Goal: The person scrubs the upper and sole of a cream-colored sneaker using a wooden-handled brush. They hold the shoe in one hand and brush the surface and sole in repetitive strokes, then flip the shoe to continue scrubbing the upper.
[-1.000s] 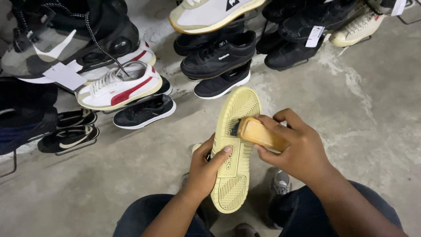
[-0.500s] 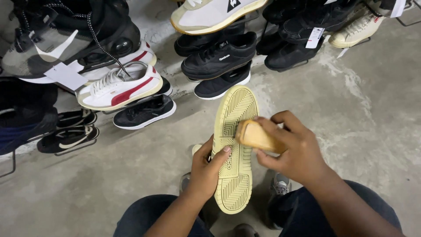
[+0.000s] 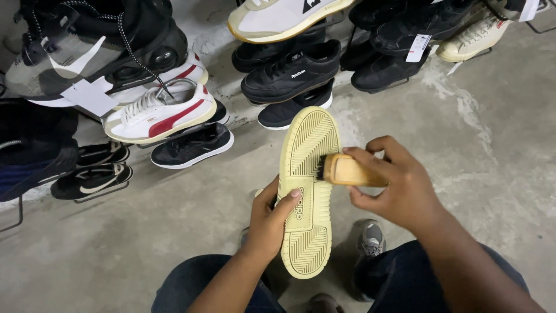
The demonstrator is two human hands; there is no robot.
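Observation:
My left hand (image 3: 271, 223) grips a shoe turned sole-up, its pale yellow ribbed sole (image 3: 307, 191) facing me, toe pointing away. My thumb lies across the middle of the sole. My right hand (image 3: 399, 185) holds a wooden-backed brush (image 3: 347, 170) with dark bristles pressed against the sole's right edge near the forefoot. Both hands hover above my knees in dark blue trousers.
Rows of shoes stand on low wire racks across the concrete floor: a white and red sneaker (image 3: 159, 116), black sneakers (image 3: 289, 72), a cream one (image 3: 278, 17), several tagged dark ones at top right. My grey shoe (image 3: 370, 239) rests on the floor below.
The brush slid along the sole, first toward the middle, then up and right toward the forefoot edge. The shoe tilted slightly more upright in my left hand.

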